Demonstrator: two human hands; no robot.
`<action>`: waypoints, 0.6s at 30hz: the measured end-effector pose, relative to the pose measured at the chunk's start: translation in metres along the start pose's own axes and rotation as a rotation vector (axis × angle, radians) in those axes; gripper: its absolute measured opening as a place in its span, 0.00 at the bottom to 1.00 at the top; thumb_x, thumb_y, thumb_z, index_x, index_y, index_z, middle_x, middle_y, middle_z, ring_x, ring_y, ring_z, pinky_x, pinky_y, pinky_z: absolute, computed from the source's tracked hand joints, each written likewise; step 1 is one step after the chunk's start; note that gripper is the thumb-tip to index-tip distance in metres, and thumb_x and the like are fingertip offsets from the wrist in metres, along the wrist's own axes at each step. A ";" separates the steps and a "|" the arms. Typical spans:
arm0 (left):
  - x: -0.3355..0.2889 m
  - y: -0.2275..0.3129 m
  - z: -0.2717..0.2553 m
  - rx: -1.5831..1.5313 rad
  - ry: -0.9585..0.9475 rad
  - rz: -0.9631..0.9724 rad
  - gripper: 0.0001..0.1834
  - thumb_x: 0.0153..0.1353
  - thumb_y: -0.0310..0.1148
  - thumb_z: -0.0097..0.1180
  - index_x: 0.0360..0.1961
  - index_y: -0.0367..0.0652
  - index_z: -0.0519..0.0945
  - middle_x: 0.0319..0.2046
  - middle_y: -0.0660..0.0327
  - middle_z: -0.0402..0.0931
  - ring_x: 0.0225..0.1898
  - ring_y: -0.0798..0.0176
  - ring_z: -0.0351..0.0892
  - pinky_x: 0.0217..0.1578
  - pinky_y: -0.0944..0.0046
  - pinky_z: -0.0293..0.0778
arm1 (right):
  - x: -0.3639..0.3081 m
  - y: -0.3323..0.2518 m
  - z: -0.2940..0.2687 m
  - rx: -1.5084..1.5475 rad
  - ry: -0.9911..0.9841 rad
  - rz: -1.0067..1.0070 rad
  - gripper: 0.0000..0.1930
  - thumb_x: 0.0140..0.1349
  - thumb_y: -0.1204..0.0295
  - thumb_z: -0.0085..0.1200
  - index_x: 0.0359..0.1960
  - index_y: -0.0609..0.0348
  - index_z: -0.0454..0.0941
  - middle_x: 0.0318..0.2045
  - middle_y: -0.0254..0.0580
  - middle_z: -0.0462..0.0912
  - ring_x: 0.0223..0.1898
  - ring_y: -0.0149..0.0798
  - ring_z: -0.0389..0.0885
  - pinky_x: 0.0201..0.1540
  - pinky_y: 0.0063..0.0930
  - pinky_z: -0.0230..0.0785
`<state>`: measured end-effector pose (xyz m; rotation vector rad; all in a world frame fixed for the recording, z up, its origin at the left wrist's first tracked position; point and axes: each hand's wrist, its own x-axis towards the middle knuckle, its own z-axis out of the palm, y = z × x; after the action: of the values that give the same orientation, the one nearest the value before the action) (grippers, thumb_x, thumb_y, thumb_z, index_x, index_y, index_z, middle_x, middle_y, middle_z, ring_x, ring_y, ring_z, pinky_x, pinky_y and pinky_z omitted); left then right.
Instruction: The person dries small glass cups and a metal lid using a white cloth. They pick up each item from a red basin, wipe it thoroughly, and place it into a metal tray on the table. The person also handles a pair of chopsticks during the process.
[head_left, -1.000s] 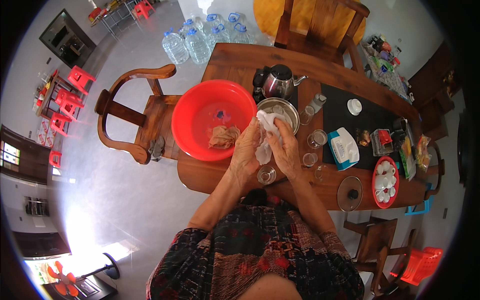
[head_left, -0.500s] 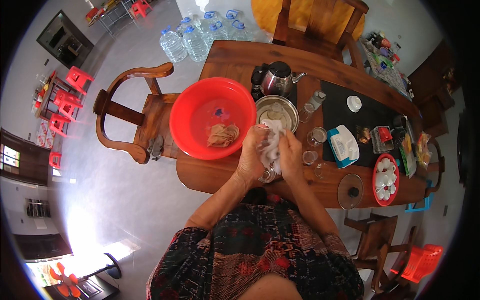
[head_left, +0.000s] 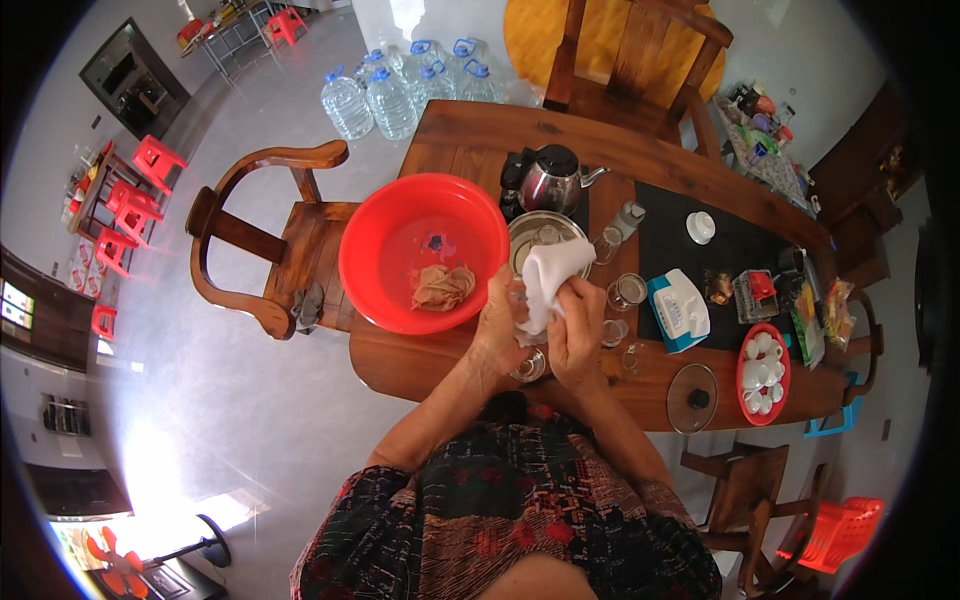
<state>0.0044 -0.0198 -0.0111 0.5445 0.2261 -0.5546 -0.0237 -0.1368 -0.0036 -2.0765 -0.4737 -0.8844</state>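
Over the table's near edge, my left hand [head_left: 495,325] is closed around what looks like a small clear glass [head_left: 519,298], largely covered by fingers and cloth. My right hand [head_left: 577,322] grips a folded white cloth [head_left: 556,266], whose lower part is pressed against the glass. Behind the cloth stands a steel pot [head_left: 520,228] with glassware in it, partly hidden. Just below my hands is another clear glass [head_left: 530,366] on the table. To the right are several more clear glasses, among them a glass cup [head_left: 627,291].
A red basin [head_left: 365,285] with a crumpled brown cloth [head_left: 443,287] sits on the left. Beyond the pot is an electric kettle [head_left: 556,180]. Rightward lie a tissue pack [head_left: 680,310], a glass lid [head_left: 692,398] and a red tray [head_left: 743,400] of white cups.
The white cloth has gone from bunched between both hands to folded upward and opened out above my right hand. Both hands stay close together, the right turned slightly.
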 end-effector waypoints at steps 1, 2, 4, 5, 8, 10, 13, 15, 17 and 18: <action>-0.002 0.005 -0.001 -0.073 -0.109 -0.037 0.34 0.64 0.60 0.31 0.52 0.42 0.71 0.45 0.58 0.77 0.46 0.57 0.77 0.49 0.58 0.72 | -0.001 -0.002 -0.004 -0.031 -0.030 -0.043 0.17 0.52 0.80 0.50 0.47 0.68 0.73 0.43 0.51 0.71 0.43 0.51 0.69 0.45 0.40 0.64; -0.003 0.006 0.001 -0.074 -0.095 -0.038 0.33 0.65 0.60 0.30 0.52 0.42 0.71 0.45 0.58 0.76 0.46 0.57 0.77 0.49 0.58 0.72 | -0.003 -0.004 -0.006 -0.063 -0.060 -0.086 0.19 0.50 0.80 0.51 0.47 0.68 0.73 0.43 0.50 0.71 0.43 0.51 0.69 0.44 0.40 0.64; -0.012 0.010 0.018 -0.077 -0.069 -0.048 0.33 0.65 0.59 0.29 0.52 0.43 0.71 0.46 0.57 0.76 0.46 0.58 0.77 0.50 0.59 0.72 | -0.007 -0.003 -0.009 -0.153 -0.075 -0.116 0.21 0.47 0.78 0.54 0.47 0.66 0.74 0.45 0.49 0.71 0.45 0.50 0.68 0.48 0.41 0.61; -0.016 0.007 0.022 -0.098 -0.110 -0.035 0.24 0.67 0.51 0.39 0.52 0.43 0.71 0.45 0.58 0.76 0.46 0.59 0.77 0.48 0.59 0.73 | -0.007 -0.005 -0.012 -0.228 -0.085 -0.126 0.21 0.47 0.77 0.55 0.47 0.66 0.74 0.46 0.49 0.71 0.46 0.50 0.68 0.49 0.41 0.60; -0.013 -0.006 0.019 0.175 -0.003 0.226 0.16 0.64 0.39 0.49 0.49 0.42 0.71 0.44 0.58 0.75 0.44 0.61 0.77 0.44 0.61 0.77 | 0.004 -0.016 -0.022 -0.302 -0.150 -0.127 0.22 0.46 0.70 0.60 0.45 0.63 0.75 0.47 0.48 0.70 0.49 0.49 0.68 0.51 0.43 0.56; -0.015 0.003 0.024 0.083 0.017 0.181 0.15 0.59 0.30 0.55 0.46 0.40 0.71 0.39 0.59 0.76 0.39 0.64 0.78 0.37 0.64 0.79 | 0.025 -0.039 -0.045 -0.230 -0.227 -0.100 0.22 0.44 0.68 0.62 0.44 0.64 0.76 0.47 0.47 0.70 0.49 0.49 0.68 0.52 0.43 0.55; -0.013 0.010 0.019 0.101 -0.026 0.183 0.14 0.57 0.29 0.55 0.45 0.40 0.72 0.34 0.60 0.78 0.33 0.66 0.79 0.35 0.65 0.80 | 0.040 -0.048 -0.090 0.041 -0.019 -0.172 0.18 0.46 0.70 0.63 0.38 0.68 0.77 0.37 0.49 0.77 0.36 0.48 0.75 0.38 0.40 0.67; -0.008 0.008 0.009 0.065 -0.058 0.121 0.13 0.57 0.29 0.55 0.44 0.41 0.72 0.34 0.60 0.78 0.32 0.67 0.79 0.34 0.65 0.80 | 0.052 -0.062 -0.143 -0.004 0.135 -0.450 0.16 0.55 0.66 0.55 0.37 0.69 0.77 0.35 0.50 0.78 0.34 0.44 0.75 0.32 0.41 0.66; -0.010 0.005 0.013 0.068 -0.012 0.101 0.13 0.58 0.29 0.55 0.44 0.41 0.73 0.32 0.62 0.77 0.30 0.67 0.79 0.31 0.66 0.79 | 0.066 -0.095 -0.196 -0.051 0.210 -0.515 0.16 0.54 0.65 0.55 0.37 0.67 0.76 0.32 0.48 0.77 0.31 0.43 0.73 0.31 0.39 0.66; -0.014 0.009 0.012 0.078 0.019 0.119 0.12 0.58 0.29 0.55 0.44 0.41 0.73 0.31 0.62 0.77 0.29 0.68 0.78 0.30 0.66 0.78 | 0.081 -0.108 -0.211 0.006 0.141 -0.555 0.16 0.54 0.65 0.55 0.37 0.66 0.75 0.32 0.48 0.77 0.31 0.43 0.73 0.31 0.39 0.66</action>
<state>-0.0018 -0.0135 0.0076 0.6353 0.1898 -0.4443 -0.1222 -0.2384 0.2026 -1.8838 -0.9992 -1.3317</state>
